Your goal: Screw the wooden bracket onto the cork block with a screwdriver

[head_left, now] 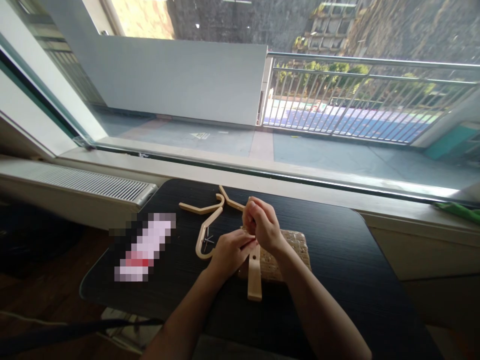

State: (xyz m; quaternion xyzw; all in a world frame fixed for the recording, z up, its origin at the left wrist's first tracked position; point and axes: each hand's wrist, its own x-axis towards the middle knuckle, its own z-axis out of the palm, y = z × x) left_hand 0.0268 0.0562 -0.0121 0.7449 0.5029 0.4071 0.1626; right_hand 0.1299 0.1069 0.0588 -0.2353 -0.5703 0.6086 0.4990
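A pale wooden hook piece (254,282) with a dark hole lies partly across a brown, plastic-wrapped block (298,255) on the black table. My left hand (229,251) is closed at the upper part of this piece, its fingertips pressed to the wood. Just above, my right hand (264,225) is curled in a fist over the same spot; what it grips is hidden by the fingers. Left of my hands lie more bent wooden hooks, one (202,240) beside several small screws (207,241) and another (202,207) further back.
A third loose wooden piece (230,201) lies at the back, near my right hand. On the table's left is a blurred-out pinkish item (146,247). Beyond the black table (337,240) run a window sill (225,172) and a radiator (86,182).
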